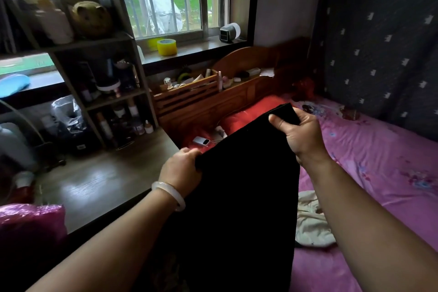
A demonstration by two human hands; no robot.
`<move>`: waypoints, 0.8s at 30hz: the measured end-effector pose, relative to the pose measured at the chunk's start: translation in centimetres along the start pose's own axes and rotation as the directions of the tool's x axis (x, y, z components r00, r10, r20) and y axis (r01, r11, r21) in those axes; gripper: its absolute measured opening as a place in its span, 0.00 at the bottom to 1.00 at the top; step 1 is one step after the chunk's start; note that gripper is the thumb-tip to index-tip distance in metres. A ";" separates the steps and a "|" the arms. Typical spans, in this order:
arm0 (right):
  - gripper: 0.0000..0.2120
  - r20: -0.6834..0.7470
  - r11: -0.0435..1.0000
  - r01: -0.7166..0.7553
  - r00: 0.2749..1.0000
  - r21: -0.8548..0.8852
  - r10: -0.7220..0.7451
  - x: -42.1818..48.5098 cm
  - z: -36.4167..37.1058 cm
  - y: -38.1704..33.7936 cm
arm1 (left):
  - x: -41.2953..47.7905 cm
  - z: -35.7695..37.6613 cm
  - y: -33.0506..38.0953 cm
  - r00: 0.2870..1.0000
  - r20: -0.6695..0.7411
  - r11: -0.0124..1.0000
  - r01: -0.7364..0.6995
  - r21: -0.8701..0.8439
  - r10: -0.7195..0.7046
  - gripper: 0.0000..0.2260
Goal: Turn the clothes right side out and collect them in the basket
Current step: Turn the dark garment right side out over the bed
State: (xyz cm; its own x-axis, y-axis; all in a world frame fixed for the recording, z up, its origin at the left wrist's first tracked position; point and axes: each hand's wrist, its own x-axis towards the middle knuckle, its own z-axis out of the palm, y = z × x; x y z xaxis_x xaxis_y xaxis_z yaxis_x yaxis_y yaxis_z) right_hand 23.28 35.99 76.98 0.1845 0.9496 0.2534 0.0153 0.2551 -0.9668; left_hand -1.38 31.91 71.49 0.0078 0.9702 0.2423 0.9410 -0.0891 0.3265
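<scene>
Black garment (239, 185) hangs over a pink bed (379, 161), its top edge pinched by the left hand (181, 169) (bracelet on wrist) and gripped higher by the right hand's (299, 131) curled fingers.

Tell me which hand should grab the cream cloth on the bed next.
Right, probably. The cream cloth lies beside the right forearm; the left hand would have to cross the black garment. Both hands grip that garment now, so the right hand must release first.
</scene>
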 end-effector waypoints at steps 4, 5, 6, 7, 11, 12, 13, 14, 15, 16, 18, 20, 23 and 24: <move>0.12 -0.149 0.970 0.033 0.986 -0.242 -0.070 0.5 -0.8 1.2 | 1.4 -3.1 1.9 0.998 -0.055 1.000 0.002 0.005 -0.002 0.10; 0.14 -0.173 0.960 0.026 0.982 -0.278 -0.076 0.4 -0.7 1.3 | 2.0 -3.5 2.4 0.995 -0.012 0.985 0.095 -0.143 -0.097 0.09; 0.11 -0.170 0.961 0.018 0.983 -0.277 -0.068 -0.1 -0.1 1.1 | 2.7 -3.8 2.8 0.972 0.087 0.905 0.235 -0.354 -0.218 0.08; 0.07 -0.128 0.966 0.012 0.991 -0.257 -0.046 -0.7 0.6 1.0 | 3.3 -4.1 3.3 0.922 0.213 0.739 0.386 -0.552 -0.323 0.09; 0.08 0.272 0.988 -0.065 0.957 -0.142 0.102 -4.1 4.3 0.2 | 4.6 -4.7 5.5 0.844 0.341 0.384 0.502 -0.775 -0.415 0.07; 0.15 0.358 0.990 -0.109 0.924 -0.094 0.135 -4.8 4.9 0.1 | 4.6 -4.9 6.3 0.864 0.321 0.421 0.475 -0.772 -0.387 0.07; 0.24 0.412 0.987 -0.155 0.898 -0.041 0.158 -5.1 5.2 0.2 | 4.4 -5.2 7.2 0.882 0.312 0.458 0.453 -0.765 -0.353 0.10; 0.32 0.441 0.982 -0.191 0.881 -0.005 0.174 -5.2 5.3 0.4 | 4.0 -5.3 7.8 0.895 0.319 0.480 0.438 -0.760 -0.311 0.13; 0.37 0.464 0.977 -0.211 0.869 0.029 0.174 -5.3 5.3 0.4 | 3.5 -5.6 8.3 0.902 0.339 0.482 0.430 -0.763 -0.268 0.16; 0.38 0.480 0.976 -0.212 0.862 0.044 0.165 -5.2 5.2 0.5 | 3.1 -5.7 8.5 0.901 0.370 0.471 0.434 -0.768 -0.227 0.19; 0.35 0.452 0.988 -0.155 0.882 0.018 0.130 -4.8 5.2 0.6 | 2.5 -6.1 8.2 0.894 0.430 0.426 0.439 -0.791 -0.125 0.22; 0.28 0.344 0.995 -0.097 0.934 -0.007 0.093 -4.1 5.1 0.6 | 1.9 -6.7 7.1 0.906 0.421 0.395 0.404 -0.825 -0.045 0.22; 0.19 0.274 0.978 -0.142 0.957 0.153 0.096 -3.1 4.9 -0.4 | 1.9 -6.7 4.2 0.937 0.348 0.473 0.324 -0.819 -0.039 0.36; 0.18 0.293 0.955 -0.185 0.949 0.230 0.113 -2.9 4.9 -0.9 | 1.9 -6.3 3.4 0.944 0.327 0.504 0.307 -0.807 -0.051 0.39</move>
State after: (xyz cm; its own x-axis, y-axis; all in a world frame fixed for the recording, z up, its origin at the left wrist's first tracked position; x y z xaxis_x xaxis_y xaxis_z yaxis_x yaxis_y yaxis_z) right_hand 17.94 33.89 77.24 -0.1113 0.9838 0.1405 -0.2461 0.1096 -0.9630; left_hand -0.33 32.07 78.79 0.0698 0.9938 -0.0866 0.2038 0.0707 0.9764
